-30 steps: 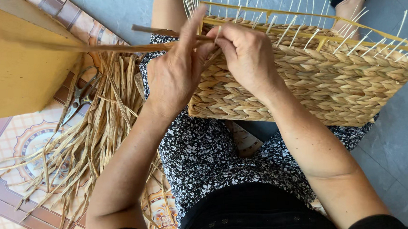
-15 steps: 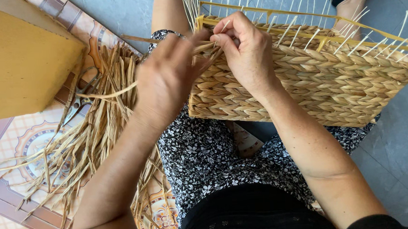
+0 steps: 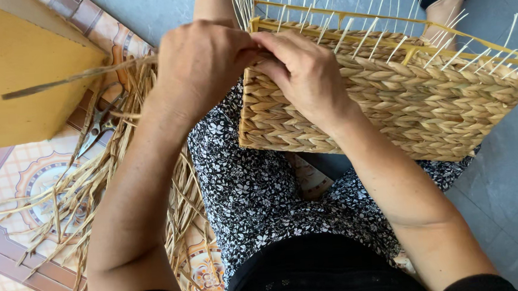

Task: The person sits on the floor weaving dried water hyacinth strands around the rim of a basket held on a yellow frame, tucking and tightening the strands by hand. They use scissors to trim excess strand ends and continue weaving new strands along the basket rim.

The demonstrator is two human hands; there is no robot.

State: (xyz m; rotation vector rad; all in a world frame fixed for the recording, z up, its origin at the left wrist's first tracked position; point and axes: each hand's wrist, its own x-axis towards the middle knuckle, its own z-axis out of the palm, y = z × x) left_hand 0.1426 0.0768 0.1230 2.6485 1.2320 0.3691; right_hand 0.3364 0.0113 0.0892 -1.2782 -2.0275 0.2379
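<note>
Two hands meet at the near left corner of the woven basket [image 3: 388,101], which rests tilted across my lap on the flowered skirt [image 3: 255,187]. Change from half a second ago: my left hand [image 3: 203,68] has moved in from the straw side and now sits knuckle to knuckle against my right hand [image 3: 302,71]; the basket has stayed where it was. Left hand: fist-like, back of the hand up, grip closed on a dried straw strand [image 3: 75,76] that trails out leftward over the yellow board [image 3: 21,76]. Right hand: palm down on the weave, fingers curled toward the top rim and pinching there; I cannot tell what they pinch, since the left hand covers that spot. Both forearms run up from the bottom edge, elbows out of frame. Loose straw [image 3: 64,193] lies piled on the patterned floor tiles [image 3: 9,179], with scissors [image 3: 99,125] partly buried in it. Thin upright stakes [image 3: 377,18] stand along the rim, their tips cut off at the upper edge.
</note>
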